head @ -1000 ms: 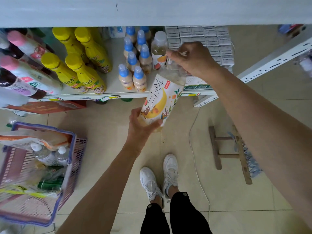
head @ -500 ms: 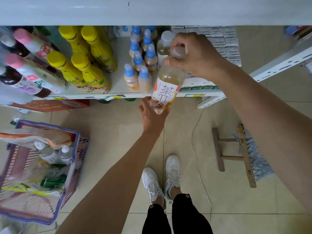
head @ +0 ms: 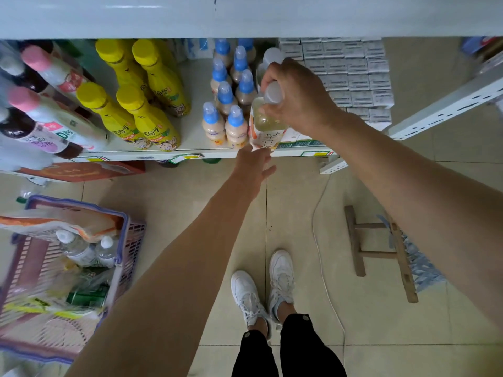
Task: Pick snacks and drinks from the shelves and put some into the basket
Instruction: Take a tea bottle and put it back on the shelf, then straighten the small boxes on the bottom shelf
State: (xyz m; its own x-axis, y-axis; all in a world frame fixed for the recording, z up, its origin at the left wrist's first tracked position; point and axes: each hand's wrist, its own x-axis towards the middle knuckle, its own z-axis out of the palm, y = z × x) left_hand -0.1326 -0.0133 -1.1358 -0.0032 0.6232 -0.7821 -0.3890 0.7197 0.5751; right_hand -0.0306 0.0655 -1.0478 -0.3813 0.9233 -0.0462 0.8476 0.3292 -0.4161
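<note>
Up at the front edge of the white shelf (head: 190, 152), the right hand (head: 296, 96) curls its fingers round the neck of the pale tea bottle with a white cap (head: 265, 123), standing beside small blue-capped bottles (head: 226, 104). Below, the left hand (head: 253, 165) touches the bottle's base, fingers loosely spread. On the tiled floor sits the purple plastic basket (head: 130, 240), holding 2 clear bottles.

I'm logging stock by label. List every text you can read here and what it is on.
"茶π": tea bottle, gripped at the neck by the right hand.
"D": pink-capped bottle.
Yellow bottles: large characters, too blurred to read.
Shelf price tags, grey boxes, basket goods: unreadable.
</note>
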